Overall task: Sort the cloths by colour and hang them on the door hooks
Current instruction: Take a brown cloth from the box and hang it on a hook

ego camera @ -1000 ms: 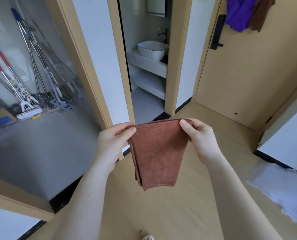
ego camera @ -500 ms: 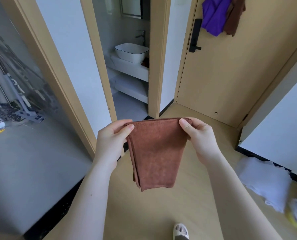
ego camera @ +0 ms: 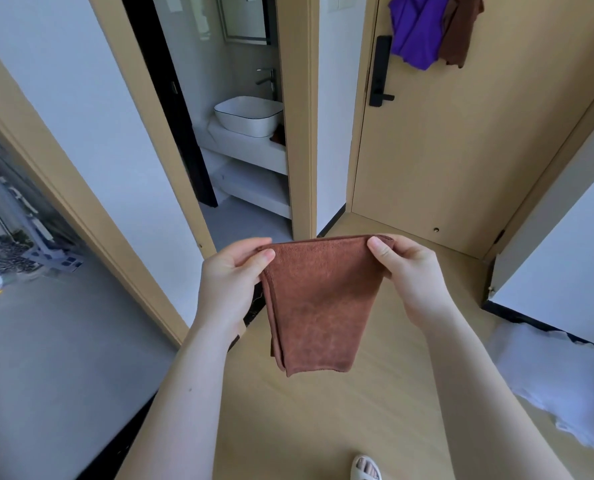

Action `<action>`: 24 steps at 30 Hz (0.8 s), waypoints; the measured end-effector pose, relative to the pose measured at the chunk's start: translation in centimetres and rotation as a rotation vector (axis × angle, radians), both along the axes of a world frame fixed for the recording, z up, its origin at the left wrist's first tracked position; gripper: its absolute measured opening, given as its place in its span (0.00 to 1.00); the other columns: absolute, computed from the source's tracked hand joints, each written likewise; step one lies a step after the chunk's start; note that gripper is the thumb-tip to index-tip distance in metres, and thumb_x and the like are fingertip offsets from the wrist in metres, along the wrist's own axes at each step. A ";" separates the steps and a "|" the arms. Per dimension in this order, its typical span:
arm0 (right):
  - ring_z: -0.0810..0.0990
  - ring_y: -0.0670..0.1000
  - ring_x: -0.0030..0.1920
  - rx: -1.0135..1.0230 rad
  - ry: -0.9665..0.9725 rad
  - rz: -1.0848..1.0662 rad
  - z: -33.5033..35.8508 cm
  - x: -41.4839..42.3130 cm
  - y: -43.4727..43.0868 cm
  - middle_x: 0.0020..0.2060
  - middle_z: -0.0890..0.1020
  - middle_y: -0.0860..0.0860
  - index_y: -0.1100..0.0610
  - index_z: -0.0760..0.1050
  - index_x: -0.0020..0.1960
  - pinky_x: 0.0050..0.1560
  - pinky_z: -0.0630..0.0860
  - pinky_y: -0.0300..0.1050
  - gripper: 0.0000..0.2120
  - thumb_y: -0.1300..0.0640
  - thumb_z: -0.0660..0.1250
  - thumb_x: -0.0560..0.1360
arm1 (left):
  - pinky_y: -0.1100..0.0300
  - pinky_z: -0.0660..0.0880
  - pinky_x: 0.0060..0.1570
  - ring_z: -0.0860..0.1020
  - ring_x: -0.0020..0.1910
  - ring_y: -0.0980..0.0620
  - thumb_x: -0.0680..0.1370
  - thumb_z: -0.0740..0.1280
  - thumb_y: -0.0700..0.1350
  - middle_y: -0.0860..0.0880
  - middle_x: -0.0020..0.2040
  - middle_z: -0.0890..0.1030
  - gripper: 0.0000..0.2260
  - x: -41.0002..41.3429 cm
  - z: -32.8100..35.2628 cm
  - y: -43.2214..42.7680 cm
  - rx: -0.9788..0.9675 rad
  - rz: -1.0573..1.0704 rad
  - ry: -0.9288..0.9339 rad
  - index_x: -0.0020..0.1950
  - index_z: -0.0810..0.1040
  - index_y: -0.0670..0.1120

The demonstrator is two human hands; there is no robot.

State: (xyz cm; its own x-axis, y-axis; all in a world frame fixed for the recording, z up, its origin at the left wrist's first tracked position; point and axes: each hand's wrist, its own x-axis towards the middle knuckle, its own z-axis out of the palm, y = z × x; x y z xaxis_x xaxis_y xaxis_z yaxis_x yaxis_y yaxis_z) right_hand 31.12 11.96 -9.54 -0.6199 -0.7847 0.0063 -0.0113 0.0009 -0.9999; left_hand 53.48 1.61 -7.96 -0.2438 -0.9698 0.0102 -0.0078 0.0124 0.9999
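I see both hands, left [ego camera: 231,282] and right [ego camera: 411,275], pinching the folded brown microfibre cloth's [ego camera: 318,306] top corners; purple cloth [ego camera: 416,29] and a 2nd brown cloth [ego camera: 460,27] hang on the wooden door [ego camera: 461,150].

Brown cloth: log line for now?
holding: folded brown microfibre cloth; left hand: pinches top corner; right hand: pinches top corner; wooden door: purple cloth, second brown cloth hung

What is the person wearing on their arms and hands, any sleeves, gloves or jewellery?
No sleeves show: both arms are bare as far as the frame's lower edge. The left hand and the right hand wear no gloves, and no rings, watch or wristbands are visible. The nails that show are short and unpainted. The left forearm has one small dark spot.
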 end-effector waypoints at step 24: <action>0.84 0.44 0.49 -0.089 -0.027 -0.044 0.2 -20.3 -10.5 0.44 0.87 0.44 0.51 0.85 0.48 0.63 0.80 0.52 0.05 0.57 0.71 0.80 | 0.56 0.81 0.55 0.85 0.51 0.56 0.79 0.71 0.39 0.55 0.49 0.87 0.08 -20.5 1.4 -10.8 -0.076 -0.056 -0.056 0.54 0.85 0.51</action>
State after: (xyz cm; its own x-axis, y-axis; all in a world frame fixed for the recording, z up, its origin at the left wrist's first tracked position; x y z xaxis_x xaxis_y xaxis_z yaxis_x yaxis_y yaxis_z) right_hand 10.78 1.42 -9.32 -0.6544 -0.7539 0.0578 0.0134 -0.0881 -0.9960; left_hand 32.95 -9.19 -6.59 -0.2998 -0.9516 0.0678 -0.0610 0.0901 0.9941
